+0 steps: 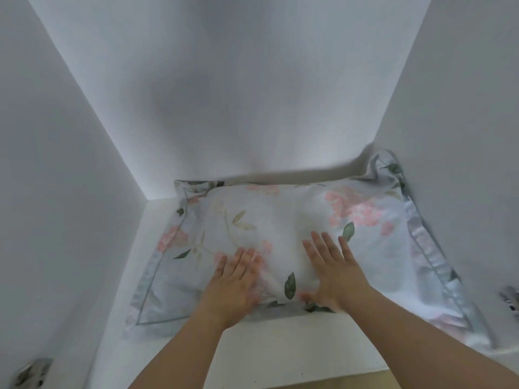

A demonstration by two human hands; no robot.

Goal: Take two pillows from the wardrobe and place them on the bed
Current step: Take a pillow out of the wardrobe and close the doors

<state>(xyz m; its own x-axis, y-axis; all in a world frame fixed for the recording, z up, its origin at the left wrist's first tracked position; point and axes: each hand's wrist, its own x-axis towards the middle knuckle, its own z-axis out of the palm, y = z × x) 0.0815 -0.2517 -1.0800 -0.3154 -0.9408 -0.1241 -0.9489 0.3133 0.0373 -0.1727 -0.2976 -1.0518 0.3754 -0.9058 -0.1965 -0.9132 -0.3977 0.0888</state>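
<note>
A pillow in a pale blue cover with pink flowers and green leaves lies flat on a white wardrobe shelf. Its right edge curls up against the right wall. My left hand rests flat on the pillow's near middle, fingers straight and together. My right hand lies flat just to the right of it, fingers spread, thumb at the pillow's near edge. I see only this one pillow.
White wardrobe walls close in on the left, back and right. A scrap of patterned fabric shows at the bottom left corner, another piece of it at the right edge.
</note>
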